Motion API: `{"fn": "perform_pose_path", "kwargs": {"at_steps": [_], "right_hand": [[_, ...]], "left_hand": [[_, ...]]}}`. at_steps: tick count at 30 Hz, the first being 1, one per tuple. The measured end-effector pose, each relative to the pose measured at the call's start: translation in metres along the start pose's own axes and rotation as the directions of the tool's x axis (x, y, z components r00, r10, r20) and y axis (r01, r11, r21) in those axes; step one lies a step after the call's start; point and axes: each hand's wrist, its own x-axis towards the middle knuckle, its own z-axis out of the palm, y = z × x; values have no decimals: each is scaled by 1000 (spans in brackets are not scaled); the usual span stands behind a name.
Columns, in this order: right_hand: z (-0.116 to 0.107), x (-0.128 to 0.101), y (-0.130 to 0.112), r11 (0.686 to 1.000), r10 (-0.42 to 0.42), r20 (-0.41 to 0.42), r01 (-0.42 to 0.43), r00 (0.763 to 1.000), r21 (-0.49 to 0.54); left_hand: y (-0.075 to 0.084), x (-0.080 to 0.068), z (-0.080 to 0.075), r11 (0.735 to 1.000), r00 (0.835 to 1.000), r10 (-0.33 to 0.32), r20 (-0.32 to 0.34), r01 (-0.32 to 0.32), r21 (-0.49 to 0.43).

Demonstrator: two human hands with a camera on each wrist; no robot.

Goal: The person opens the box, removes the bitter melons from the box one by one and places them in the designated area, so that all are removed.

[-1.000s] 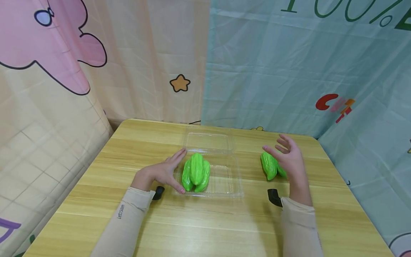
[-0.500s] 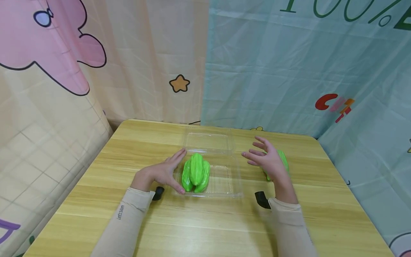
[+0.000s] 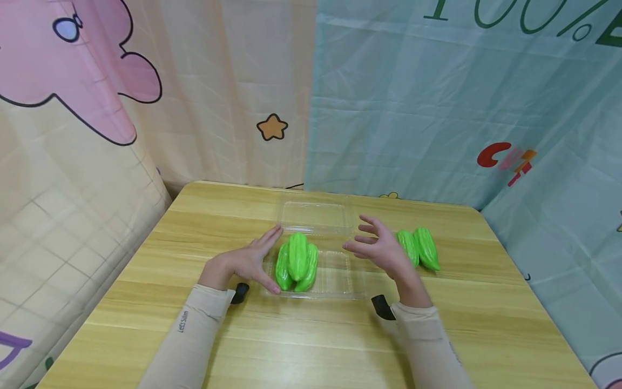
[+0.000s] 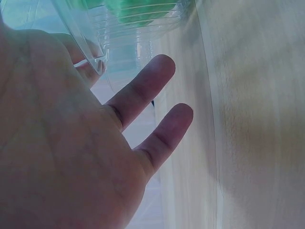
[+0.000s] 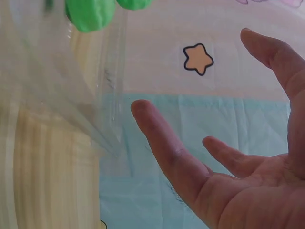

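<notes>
A clear plastic clamshell box (image 3: 335, 270) lies on the table with its lid (image 3: 316, 216) folded back. Three green ridged, pod-shaped fruits (image 3: 298, 256) are heaped in its left half; they look like bitter melons. My left hand (image 3: 243, 265) spans the box's left side, thumb at the front corner and fingers at the back, touching it. In the left wrist view its lower fingers (image 4: 143, 90) are spread and straight. At the box's right edge my right hand (image 3: 381, 248) hovers with fingers apart, holding nothing. The right wrist view shows air between its fingers (image 5: 167, 152) and the box.
Two more green ridged fruits (image 3: 426, 249) lie side by side on the wooden table (image 3: 311, 340), to the right of my right hand. Printed cloth curtains (image 3: 437, 108) hang behind the table and along its sides.
My right hand has moved left from over the two loose fruits to the box's right edge, uncovering them. My left hand, the box and the heaped fruits stay in place.
</notes>
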Motion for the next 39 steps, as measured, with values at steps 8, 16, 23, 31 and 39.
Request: {"fn": "perform_pose_path", "kwargs": {"at_steps": [8,16,23,31,39], "right_hand": [[21,7,7,1000,24,72,-24,997,4],[35,10,13,1000,27,119,-28,993,6],[48,11,17,999,25,172,-30,985,29],[57,11,19,999,31,244,-34,969,9],[65,11,19,999,21,271,-12,962,-35]], "left_hand": [[-1,1,0,1000,1000,6,2,-6,3],[-2,2,0,1000,1000,1,0,-1,-3],[-3,2,1,1000,1000,-1,-1,1,-7],[-5,3,1,1000,1000,8,3,-8,3],[-3,2,0,1000,1000,28,-2,-28,2]]}}
